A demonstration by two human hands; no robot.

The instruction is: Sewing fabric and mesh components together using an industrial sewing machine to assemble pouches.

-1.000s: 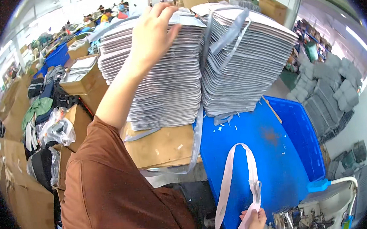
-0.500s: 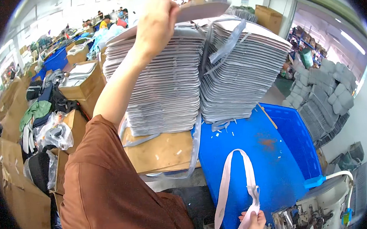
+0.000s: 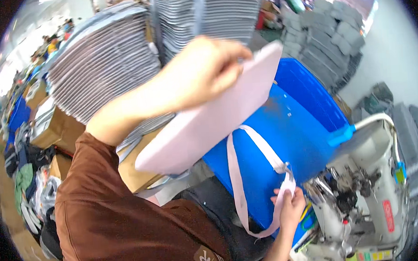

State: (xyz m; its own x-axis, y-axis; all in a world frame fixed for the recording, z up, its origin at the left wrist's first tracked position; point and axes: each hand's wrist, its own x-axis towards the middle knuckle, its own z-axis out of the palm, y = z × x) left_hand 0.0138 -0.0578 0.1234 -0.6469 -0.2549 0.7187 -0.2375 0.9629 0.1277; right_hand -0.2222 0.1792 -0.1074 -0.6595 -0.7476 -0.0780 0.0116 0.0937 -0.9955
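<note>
My left hand (image 3: pixel 212 69) grips the upper edge of a flat, pale pink panel (image 3: pixel 213 123), fingers closed over it. The panel hangs tilted above the blue table (image 3: pixel 292 146), its far corner to the right. Lower down, my right hand (image 3: pixel 289 205) pinches a light pink strap (image 3: pixel 236 187) that loops over the table; a small buckle-like piece (image 3: pixel 284 168) shows on it near my fingers. Behind my left arm stands a tall stack of grey-white panels (image 3: pixel 107 60), with a second stack (image 3: pixel 227 13) to its right.
A sewing machine (image 3: pixel 368 192) stands at the right, close to my right hand. Beyond the table's right edge is a blue bin (image 3: pixel 312 82). Bundles of grey pieces (image 3: pixel 321 40) lie at the far right. Cardboard boxes (image 3: pixel 56 129) and heaped cloth line the left.
My left hand has brought a panel off the left stack, down and right over the table. My view has turned downward and right. The right hand still holds the strap.
</note>
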